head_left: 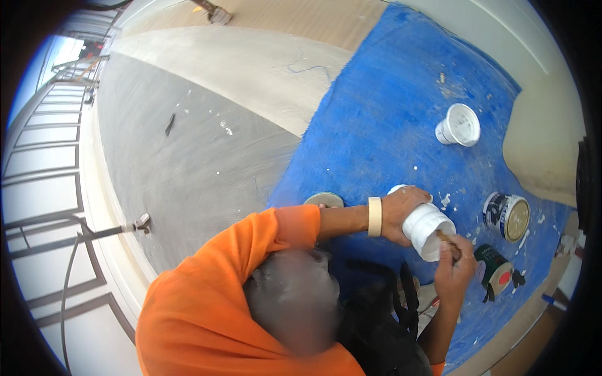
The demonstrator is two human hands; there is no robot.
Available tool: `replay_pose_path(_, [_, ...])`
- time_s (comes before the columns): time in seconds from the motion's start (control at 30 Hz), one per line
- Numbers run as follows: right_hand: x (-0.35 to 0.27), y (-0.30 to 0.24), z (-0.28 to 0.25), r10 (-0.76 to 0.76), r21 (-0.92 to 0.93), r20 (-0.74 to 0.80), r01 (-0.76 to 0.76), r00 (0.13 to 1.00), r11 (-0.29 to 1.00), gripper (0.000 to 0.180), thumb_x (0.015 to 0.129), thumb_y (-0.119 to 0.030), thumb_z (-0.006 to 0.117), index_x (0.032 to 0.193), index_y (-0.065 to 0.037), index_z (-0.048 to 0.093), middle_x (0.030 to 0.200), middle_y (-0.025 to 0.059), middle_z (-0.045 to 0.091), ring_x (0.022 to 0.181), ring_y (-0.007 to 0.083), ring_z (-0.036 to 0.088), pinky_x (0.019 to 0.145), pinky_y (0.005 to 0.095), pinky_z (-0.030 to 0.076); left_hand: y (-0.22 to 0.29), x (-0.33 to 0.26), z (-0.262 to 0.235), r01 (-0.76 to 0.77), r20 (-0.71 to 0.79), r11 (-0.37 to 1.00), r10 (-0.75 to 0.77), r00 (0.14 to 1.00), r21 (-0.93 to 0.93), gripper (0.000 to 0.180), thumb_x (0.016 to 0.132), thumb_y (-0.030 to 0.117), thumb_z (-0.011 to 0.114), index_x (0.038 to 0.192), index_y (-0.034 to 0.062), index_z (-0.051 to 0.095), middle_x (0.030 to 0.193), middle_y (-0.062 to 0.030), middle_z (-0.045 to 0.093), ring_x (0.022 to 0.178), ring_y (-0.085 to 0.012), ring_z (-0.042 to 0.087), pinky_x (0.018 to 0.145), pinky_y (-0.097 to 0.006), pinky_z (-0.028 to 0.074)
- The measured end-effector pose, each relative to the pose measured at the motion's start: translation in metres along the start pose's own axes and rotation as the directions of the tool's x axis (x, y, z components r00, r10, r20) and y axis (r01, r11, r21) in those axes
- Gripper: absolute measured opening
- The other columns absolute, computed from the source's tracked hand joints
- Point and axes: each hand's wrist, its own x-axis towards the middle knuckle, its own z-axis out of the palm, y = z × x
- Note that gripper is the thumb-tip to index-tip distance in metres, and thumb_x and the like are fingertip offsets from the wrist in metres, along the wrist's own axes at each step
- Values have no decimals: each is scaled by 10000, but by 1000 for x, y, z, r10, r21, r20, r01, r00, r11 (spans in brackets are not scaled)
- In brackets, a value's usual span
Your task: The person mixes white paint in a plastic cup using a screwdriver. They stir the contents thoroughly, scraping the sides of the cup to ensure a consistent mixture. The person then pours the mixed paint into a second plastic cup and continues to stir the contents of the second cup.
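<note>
My left hand (400,214), with a beige band at the wrist, is closed round a white plastic tub (433,227). The tub is tipped so that its mouth faces down and to the right. My right hand (456,266) grips a thin brown-handled tool (446,238) whose far end goes into the tub's mouth. What that end looks like is hidden inside. My left arm, in an orange sleeve (263,229), reaches across from the lower left.
Blue sheeting (376,125) covers the floor around the tub. A white bucket (461,125) stands beyond it. To the right are an open-looking tin (511,218) and a dark green can (495,272). A round lid (325,200) lies by my left forearm. Grey flooring (207,144) stretches left.
</note>
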Motion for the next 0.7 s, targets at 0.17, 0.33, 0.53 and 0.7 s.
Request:
replay_pose_path(0.17, [-5, 7, -23, 251, -155, 289, -213, 924, 965, 157, 901, -119, 610, 978, 17, 612, 822, 181, 648, 695, 285, 623, 650, 358, 481, 0, -1, -2, 41, 20, 999, -41, 999, 4, 1018, 444, 358, 889, 1292, 7, 450, 1241, -235, 552, 1139, -432, 544, 997, -494, 420])
replay_pose_path(0.33, [-7, 20, -4, 114, -97, 29, -111, 993, 989, 143, 901, -103, 598, 951, 31, 601, 796, 170, 648, 700, 259, 618, 656, 342, 477, 3, 2, 5, 110, 32, 994, -110, 993, 1, 994, 412, 322, 886, 1258, 22, 459, 1168, -210, 563, 1082, -415, 556, 959, -491, 431])
replay_pose_path(0.53, [-12, 20, -9, 137, -26, 168, -135, 976, 991, 164, 915, -115, 580, 946, 46, 587, 814, 180, 655, 699, 225, 615, 655, 341, 476, -4, -2, 13, 29, -48, 1000, -28, 998, 9, 998, 398, 331, 887, 1252, 34, 464, 1155, -184, 560, 1076, -398, 554, 949, -484, 433])
replay_pose_path(0.7, [-4, 18, -18, 207, -197, 139, -178, 968, 964, 179, 922, -130, 592, 980, 40, 595, 827, 174, 655, 695, 226, 610, 660, 343, 475, -3, -2, 13, 61, -31, 998, -61, 998, -5, 1004, 403, 344, 885, 1261, 32, 466, 1164, -187, 558, 1081, -399, 550, 951, -484, 432])
